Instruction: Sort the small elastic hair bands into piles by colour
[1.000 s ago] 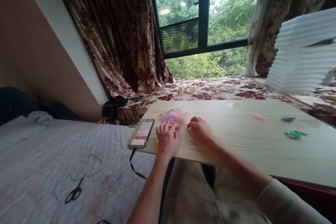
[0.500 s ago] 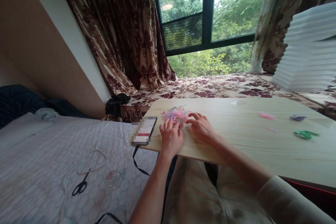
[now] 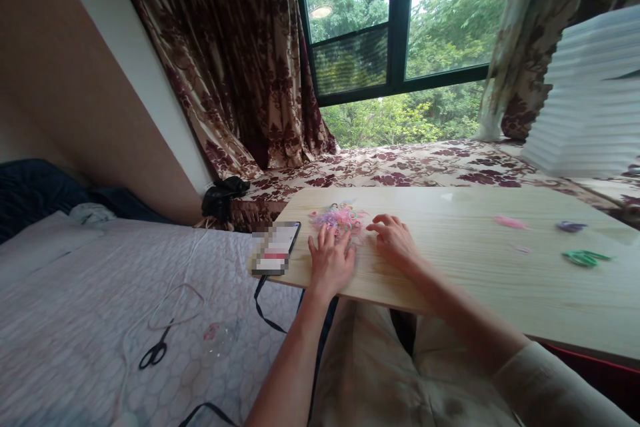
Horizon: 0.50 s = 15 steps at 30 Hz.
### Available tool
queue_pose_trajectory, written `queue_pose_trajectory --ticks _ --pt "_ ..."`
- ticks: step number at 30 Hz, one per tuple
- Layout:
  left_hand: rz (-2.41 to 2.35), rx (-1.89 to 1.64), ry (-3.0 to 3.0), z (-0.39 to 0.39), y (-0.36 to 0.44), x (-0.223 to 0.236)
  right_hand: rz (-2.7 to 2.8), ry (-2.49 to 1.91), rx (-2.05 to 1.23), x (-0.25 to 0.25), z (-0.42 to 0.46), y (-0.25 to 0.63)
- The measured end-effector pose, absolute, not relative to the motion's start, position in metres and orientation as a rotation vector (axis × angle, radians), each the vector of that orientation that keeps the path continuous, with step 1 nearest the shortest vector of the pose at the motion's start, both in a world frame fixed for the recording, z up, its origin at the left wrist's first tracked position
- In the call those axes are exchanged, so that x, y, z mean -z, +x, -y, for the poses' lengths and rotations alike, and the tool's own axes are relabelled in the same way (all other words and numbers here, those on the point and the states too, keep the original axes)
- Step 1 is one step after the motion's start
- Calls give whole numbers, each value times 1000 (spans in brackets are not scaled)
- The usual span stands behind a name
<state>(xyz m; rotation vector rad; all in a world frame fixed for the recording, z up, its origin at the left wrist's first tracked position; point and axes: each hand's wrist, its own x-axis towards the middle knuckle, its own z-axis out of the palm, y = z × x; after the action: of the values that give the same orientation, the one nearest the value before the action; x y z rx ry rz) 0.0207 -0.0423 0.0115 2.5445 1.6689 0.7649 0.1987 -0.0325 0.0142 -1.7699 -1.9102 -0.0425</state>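
A loose pile of small pastel elastic bands [image 3: 341,215], mostly pink and lilac with some green, lies on the light wooden table [image 3: 470,280]. My left hand [image 3: 331,261] rests at the pile's near edge, fingers spread and touching the bands. Just right of the pile is my right hand [image 3: 396,240], its fingers slightly bent and apart, low over the tabletop. I see nothing in its fingers, though their undersides are hidden. Farther right lie a pink bunch [image 3: 510,222], a small pink piece [image 3: 523,250], a purple bunch [image 3: 571,227] and a green bunch [image 3: 585,258].
A phone [image 3: 277,248] lies at the table's left edge, with a black strap [image 3: 260,310] hanging below. On the bed [image 3: 90,293] are black-handled scissors [image 3: 154,355], a white cable [image 3: 131,330] and a clear plastic bag [image 3: 225,343]. White pleated material [image 3: 590,100] stands at the right.
My right hand has moved right, away from the pile's edge. My left hand stays at the pile, its fingers shifted slightly, and the bands near it have moved a little.
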Motion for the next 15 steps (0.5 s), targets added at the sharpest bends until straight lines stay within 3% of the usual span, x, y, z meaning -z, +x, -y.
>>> queue_pose_trajectory --ticks 15 --pt "-1555 -896 2592 37 23 -11 2020 -1630 55 -12 42 206"
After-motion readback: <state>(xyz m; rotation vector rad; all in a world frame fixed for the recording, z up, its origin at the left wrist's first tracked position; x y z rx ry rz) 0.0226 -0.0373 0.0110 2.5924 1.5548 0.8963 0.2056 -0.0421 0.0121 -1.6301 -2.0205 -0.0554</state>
